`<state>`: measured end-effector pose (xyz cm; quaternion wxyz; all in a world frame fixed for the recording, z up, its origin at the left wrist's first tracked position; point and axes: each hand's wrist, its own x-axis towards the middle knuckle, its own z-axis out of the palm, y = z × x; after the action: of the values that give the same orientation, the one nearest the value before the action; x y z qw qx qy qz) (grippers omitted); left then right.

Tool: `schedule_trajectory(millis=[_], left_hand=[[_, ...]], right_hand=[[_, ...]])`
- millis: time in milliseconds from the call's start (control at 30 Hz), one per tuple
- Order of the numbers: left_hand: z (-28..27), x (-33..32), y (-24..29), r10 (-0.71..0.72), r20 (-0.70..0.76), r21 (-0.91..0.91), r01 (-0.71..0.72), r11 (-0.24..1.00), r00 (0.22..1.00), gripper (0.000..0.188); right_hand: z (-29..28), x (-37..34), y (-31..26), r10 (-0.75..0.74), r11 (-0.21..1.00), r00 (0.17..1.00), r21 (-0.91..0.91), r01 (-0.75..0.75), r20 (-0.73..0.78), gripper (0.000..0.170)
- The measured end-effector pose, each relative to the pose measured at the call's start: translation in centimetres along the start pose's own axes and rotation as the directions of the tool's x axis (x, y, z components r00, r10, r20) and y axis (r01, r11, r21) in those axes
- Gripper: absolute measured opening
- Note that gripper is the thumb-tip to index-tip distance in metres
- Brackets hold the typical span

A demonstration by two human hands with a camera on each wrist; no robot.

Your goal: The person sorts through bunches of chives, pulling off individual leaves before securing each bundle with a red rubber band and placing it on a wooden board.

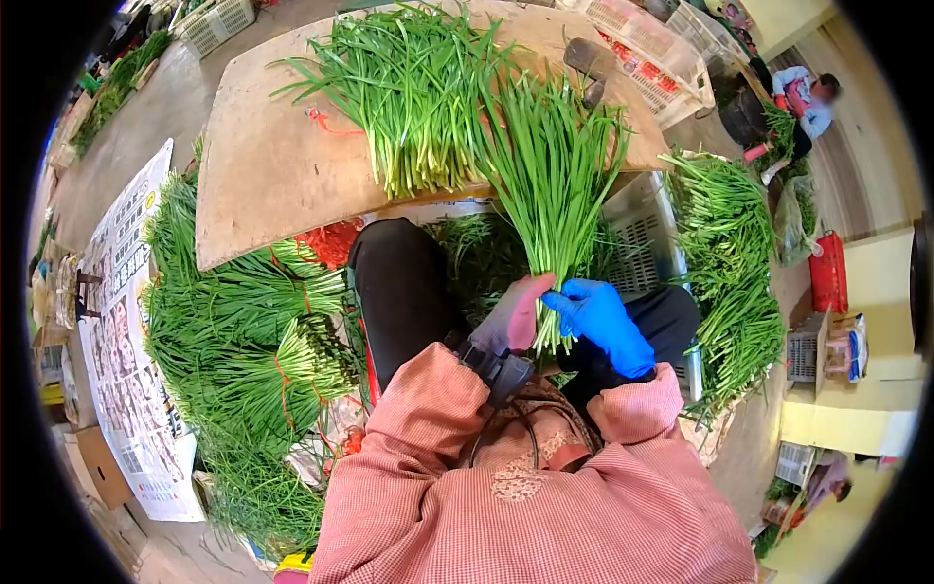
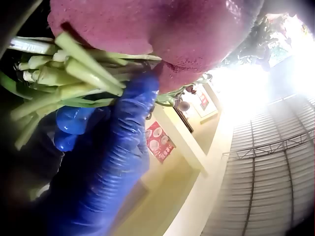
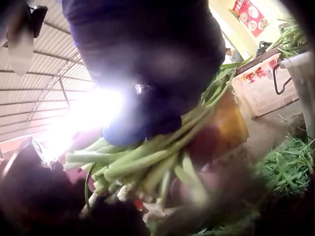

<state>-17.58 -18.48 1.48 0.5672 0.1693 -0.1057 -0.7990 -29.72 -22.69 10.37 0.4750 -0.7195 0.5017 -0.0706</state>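
A: Floor point(image 1: 206, 86)?
B: Grey, smooth-looking, seen at both sides of the head view.
A: Walls point(image 1: 883, 321)?
B: Pale yellow; one red poster point(image 2: 158, 142) with round pictures, mounted high.
A: Roof point(image 2: 268, 177)?
B: Pale ribbed sheeting, dark seams, one slender metal truss point(image 2: 275, 146) across it.
A: Light?
B: One strong white glare point(image 3: 101, 110) beside the roof, outlines washed out; source, cannot tell.
A: Furniture?
B: One bench point(image 1: 282, 146), flat, pale brown top, scuffed surface, worn edge.

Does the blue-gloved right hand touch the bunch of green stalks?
Touching. In the left wrist view, the right hand has its fingers against the bunch near the pale ends.
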Motion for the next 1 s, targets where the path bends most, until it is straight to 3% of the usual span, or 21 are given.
schedule_trajectory(millis=[100, 167, 200, 300, 367, 433, 500, 533, 567, 600, 633, 667, 700, 733, 800, 833, 967, 1000], left_hand=[[0.6, -0.8, 0.3, -0.007, 0.089, -0.099, 0.016, 0.995, 0.996, 0.038], [1.8, -0.7, 0.9, -0.003, 0.071, -0.16, 0.014, 0.987, 0.997, 0.041], [3.1, -1.0, 1.5, 0.027, 0.03, -0.192, -0.021, 0.981, 0.999, 0.043], [2.9, -0.9, 1.7, 0.068, 0.015, -0.198, -0.064, 0.978, 0.998, 0.048], [2.5, -0.9, 1.6, -0.003, 0.037, -0.238, 0.012, 0.971, 0.999, 0.05], [2.0, -0.7, 1.2, 0.0, 0.008, -0.247, 0.002, 0.969, 1.0, 0.049], [0.4, -0.2, 0.7, -0.003, 0.245, -0.279, 0.073, 0.957, 0.97, 0.05], [0.4, -0.2, 0.3, -0.086, 0.11, -0.276, 0.113, 0.954, 0.99, 0.047], [0.3, -0.1, 0.0, -0.088, 0.11, -0.275, 0.115, 0.955, 0.99, 0.047], [0.9, -0.3, 0.2, 0.072, 0.052, -0.049, -0.069, 0.996, 0.996, 0.045], [1.4, -0.6, 0.5, 0.24, 0.031, 0.186, -0.242, 0.952, 0.97, 0.043], [2.0, -1.2, 0.4, 0.15, -0.189, 0.182, -0.115, 0.976, 0.97, 0.04], [1.4, -0.7, 0.1, 0.151, -0.192, 0.181, -0.117, 0.977, 0.97, 0.04], [0.6, 0.4, -0.5, 0.094, -0.177, 0.043, -0.088, 0.995, 0.98, 0.038], [0.8, 0.4, -0.5, -0.012, -0.104, -0.169, -0.006, 0.986, 0.994, 0.037], [1.7, 0.0, 0.0, -0.01, -0.105, -0.174, -0.008, 0.985, 0.994, 0.037], [3.3, -0.5, 1.1, 0.049, -0.066, -0.282, -0.065, 0.957, 0.997, 0.043], [2.9, -0.7, 1.2, 0.06, 0.008, -0.258, -0.056, 0.965, 0.998, 0.045]], right_hand=[[-0.5, 0.3, 0.7, 0.039, 0.996, 0.999, 0.073, -0.042, 0.035, 0.028], [-0.7, -0.1, 0.7, 0.1, 0.955, 0.995, 0.279, -0.103, 0.023, 0.028], [-0.8, -0.4, 0.6, 0.113, 0.952, 0.994, 0.285, -0.109, -0.001, 0.027], [-1.4, -1.1, 1.0, 0.113, 0.924, 0.992, 0.372, -0.087, -0.049, 0.024], [-1.7, -1.3, 1.1, 0.099, 0.927, 0.99, 0.372, -0.056, -0.098, 0.022], [-1.9, -1.7, 0.2, 0.081, 0.874, 0.991, 0.486, -0.019, -0.108, 0.023], [-1.6, -1.8, -0.7, 0.104, 0.907, 0.992, 0.416, -0.066, -0.07, 0.025], [-1.1, -1.7, -1.0, 0.055, 0.967, 0.997, 0.252, -0.04, -0.05, 0.024], [-0.6, -1.6, -1.3, 0.008, 0.997, 1.0, 0.081, -0.006, -0.023, 0.024], [-0.3, -1.4, -1.5, 0.014, 1.0, 1.0, 0.016, -0.014, 0.007, 0.023], [-0.1, -1.1, -1.1, 0.013, 1.0, 1.0, 0.015, -0.013, 0.009, 0.023], [0.3, -0.5, -0.4, -0.069, 0.987, 0.998, -0.144, 0.069, 0.007, 0.023], [0.5, -0.2, -0.1, -0.148, 0.943, 0.989, -0.299, 0.146, 0.017, 0.022], [0.5, -0.1, 0.0, -0.147, 0.943, 0.989, -0.299, 0.146, 0.02, 0.022], [0.1, 0.0, 0.0, -0.057, 0.996, 0.998, -0.063, 0.058, 0.021, 0.019], [0.0, 0.1, -0.2, -0.012, 0.998, 0.999, 0.056, 0.011, 0.03, 0.018], [-1.2, -0.5, -0.8, 0.126, 0.976, 0.991, 0.182, -0.116, -0.048, 0.014], [-1.3, -0.6, -0.4, 0.099, 0.967, 0.99, 0.245, -0.073, -0.096, 0.012]])
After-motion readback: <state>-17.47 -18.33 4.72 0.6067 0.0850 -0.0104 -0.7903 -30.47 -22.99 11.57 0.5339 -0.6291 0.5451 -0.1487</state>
